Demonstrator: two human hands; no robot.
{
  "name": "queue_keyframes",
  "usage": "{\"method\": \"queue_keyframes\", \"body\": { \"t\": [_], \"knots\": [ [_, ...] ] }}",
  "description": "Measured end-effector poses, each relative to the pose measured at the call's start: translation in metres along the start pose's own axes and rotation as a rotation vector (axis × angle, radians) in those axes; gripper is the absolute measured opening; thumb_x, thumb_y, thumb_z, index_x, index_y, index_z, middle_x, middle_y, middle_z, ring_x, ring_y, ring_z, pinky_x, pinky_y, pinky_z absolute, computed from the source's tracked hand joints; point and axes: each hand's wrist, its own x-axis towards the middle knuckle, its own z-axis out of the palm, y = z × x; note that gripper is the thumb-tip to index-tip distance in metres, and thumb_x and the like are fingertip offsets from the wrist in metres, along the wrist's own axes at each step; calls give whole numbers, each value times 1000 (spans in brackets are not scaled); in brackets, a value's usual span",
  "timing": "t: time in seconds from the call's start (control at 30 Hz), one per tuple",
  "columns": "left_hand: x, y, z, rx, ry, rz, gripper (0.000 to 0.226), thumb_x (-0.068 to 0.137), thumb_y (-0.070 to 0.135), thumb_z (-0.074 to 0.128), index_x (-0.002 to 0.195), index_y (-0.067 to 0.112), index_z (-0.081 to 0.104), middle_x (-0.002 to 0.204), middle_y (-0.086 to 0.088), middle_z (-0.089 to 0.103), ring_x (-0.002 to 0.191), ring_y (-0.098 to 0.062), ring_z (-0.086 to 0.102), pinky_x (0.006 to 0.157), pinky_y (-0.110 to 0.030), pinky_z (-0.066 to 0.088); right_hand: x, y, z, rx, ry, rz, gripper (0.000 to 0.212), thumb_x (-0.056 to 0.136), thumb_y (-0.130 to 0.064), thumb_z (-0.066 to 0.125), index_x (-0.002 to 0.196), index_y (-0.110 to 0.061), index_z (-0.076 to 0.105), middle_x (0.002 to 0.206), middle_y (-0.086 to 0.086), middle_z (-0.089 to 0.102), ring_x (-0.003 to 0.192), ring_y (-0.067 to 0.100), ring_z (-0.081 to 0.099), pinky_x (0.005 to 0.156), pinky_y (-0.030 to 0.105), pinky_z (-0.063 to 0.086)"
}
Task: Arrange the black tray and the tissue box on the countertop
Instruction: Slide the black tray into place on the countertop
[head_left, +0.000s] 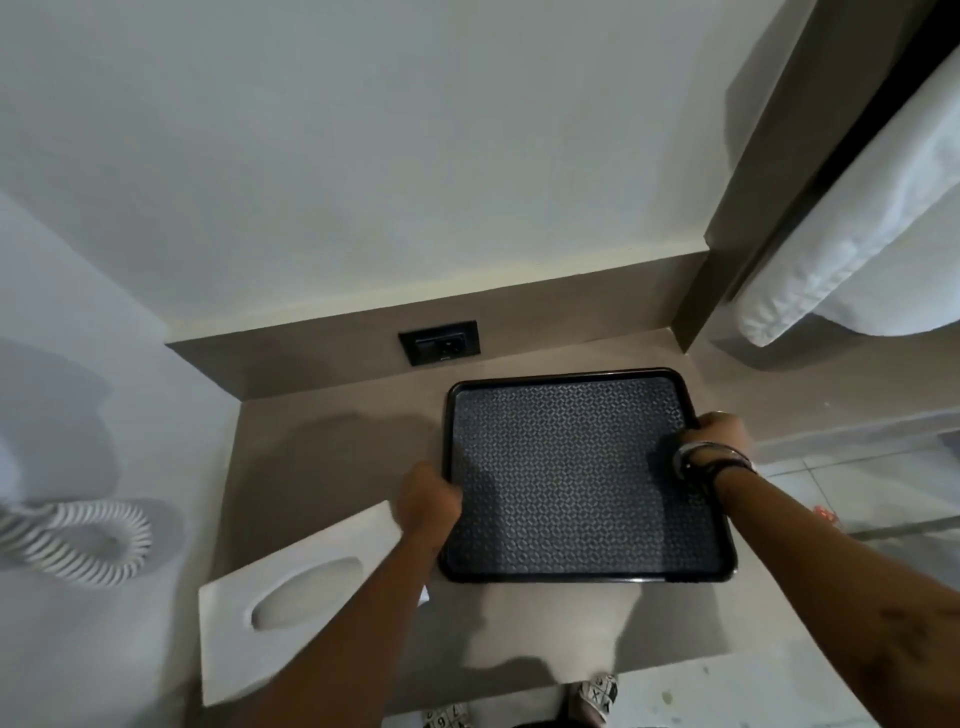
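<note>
Both hands (571, 467) grip black tray (582, 478) sides | long axis near-far

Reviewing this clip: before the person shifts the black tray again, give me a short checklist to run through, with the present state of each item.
1. Both hands gripping the black tray: ok. The left hand holds its left rim, the right hand its right rim.
2. Tray free of loose items: ok, its patterned surface is bare.
3. Tray resting flat on the countertop: cannot tell, it may be slightly lifted.
4. Tissue box clear of the tray: ok, it lies to the left, angled, under the left forearm.
5. Wall outlet clear behind the tray: ok, nothing plugged in.
6. Tissue box fully supported: cannot tell, its near corner sits close to the counter's front edge.
</note>
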Motion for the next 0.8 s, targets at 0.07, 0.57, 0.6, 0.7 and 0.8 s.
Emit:
{"method": "queue_keyframes", "body": {
  "t": [0.07, 0.57, 0.6, 0.7, 0.8],
  "knots": [
    [-16, -10, 6, 12, -7, -26, 22, 90, 9, 58, 109, -3, 61, 114, -22, 66, 105, -39, 64, 86, -43, 54, 3, 9, 4, -11, -32, -14, 4, 71, -1, 65, 68, -4, 64, 75, 22, 67, 76, 38, 65, 71, 36, 52],
    [-70, -31, 41, 148, 75, -23, 17, 94, 4, 51, 99, -2, 66, 107, -20, 70, 102, -36, 66, 86, -43, 53, -10, 31, 6, -152, -158, -185, 25, 85, -4, 56, 105, -3, 71, 102, 23, 71, 88, 36, 62, 78, 36, 49],
    [-70, -31, 42, 133, 82, -18, 16, 94, 4, 51, 97, -2, 66, 105, -21, 70, 100, -37, 66, 85, -44, 53, -10, 31, 6, -161, -152, -196, 26, 85, -3, 55, 106, -3, 71, 103, 23, 71, 90, 37, 63, 77, 36, 48],
    [-76, -34, 43, 84, 94, -14, 15, 95, 9, 54, 97, -1, 65, 103, -20, 69, 99, -36, 65, 81, -43, 52, -10, 36, 9, -145, -133, -214, 26, 84, -2, 55, 104, -3, 71, 102, 24, 71, 92, 40, 64, 74, 33, 46],
    [-80, -37, 42, 141, 126, 32, 24, 98, 25, 53, 105, 4, 62, 108, -16, 65, 104, -34, 63, 84, -43, 52, -10, 46, 16, -141, -107, -215, 22, 83, -6, 56, 100, -1, 69, 107, 28, 66, 92, 42, 62, 73, 32, 44]
  ]
}}
